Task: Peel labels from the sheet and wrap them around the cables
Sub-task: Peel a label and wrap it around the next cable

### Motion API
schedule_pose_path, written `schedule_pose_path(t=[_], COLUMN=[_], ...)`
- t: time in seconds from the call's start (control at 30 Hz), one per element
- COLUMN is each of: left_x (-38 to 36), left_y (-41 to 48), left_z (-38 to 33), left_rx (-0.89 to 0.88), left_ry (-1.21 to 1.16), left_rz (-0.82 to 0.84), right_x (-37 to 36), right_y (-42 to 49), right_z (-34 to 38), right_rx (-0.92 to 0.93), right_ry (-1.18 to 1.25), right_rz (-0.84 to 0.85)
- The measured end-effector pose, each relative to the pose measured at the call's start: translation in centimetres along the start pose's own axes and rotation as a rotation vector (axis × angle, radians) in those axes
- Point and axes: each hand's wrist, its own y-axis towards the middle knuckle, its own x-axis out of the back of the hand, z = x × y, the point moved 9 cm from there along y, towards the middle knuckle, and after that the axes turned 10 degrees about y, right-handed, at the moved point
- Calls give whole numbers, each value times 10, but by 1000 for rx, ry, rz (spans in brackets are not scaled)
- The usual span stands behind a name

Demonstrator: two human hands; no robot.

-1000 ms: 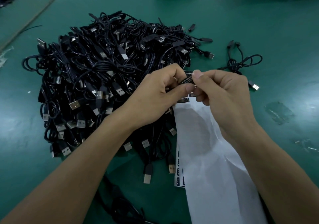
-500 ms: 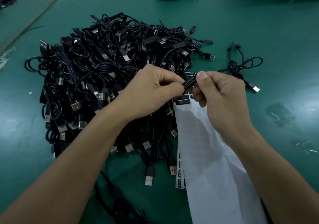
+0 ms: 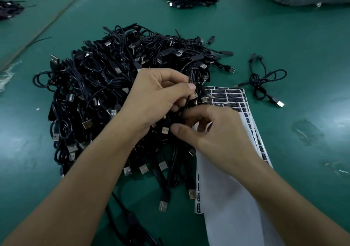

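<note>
Currently left hand (image 3: 159, 97) over cable pile (image 3: 98, 79), thumb and forefinger clamped on cable (image 3: 186, 104) bearing label (image 3: 192, 77). Right hand (image 3: 214, 134) just below, fingers curled at same cable, grip unclear. Label sheet (image 3: 227, 94) at pile's right edge, partly under right hand.

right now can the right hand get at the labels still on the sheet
Probably yes: the right hand is right over the sheet, and the rows of labels past its fingers lie uncovered, though its fingers seem busy at the cable the left hand holds.
</note>
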Motion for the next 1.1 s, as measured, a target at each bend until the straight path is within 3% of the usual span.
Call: schedule_pose_path(t=[0.17,0.33,0.53,0.83,0.97,1.1], left_x=[9,23,28,22,22,23], left_y=[-1,-1,-2,-1,0,1], left_z=[-1,-3,-1,0,1,3], left_rx=[18,29,68,57,47,51], left_ry=[-84,-217,-276,-151,-149,-136], left_rz=[-82,-187,-208,-172,-170,-176], right_x=[-23,-14,17,154,175,167], right_y=[-6,-6,0,64,91,105], right_z=[4,7,22,-15,-38,-54], right_rx=[14,-1,23,-208,-288,-334], right_ry=[38,223,277,-457,-565,-696], right_rz=[81,-14,-155,-416,-461,-391])
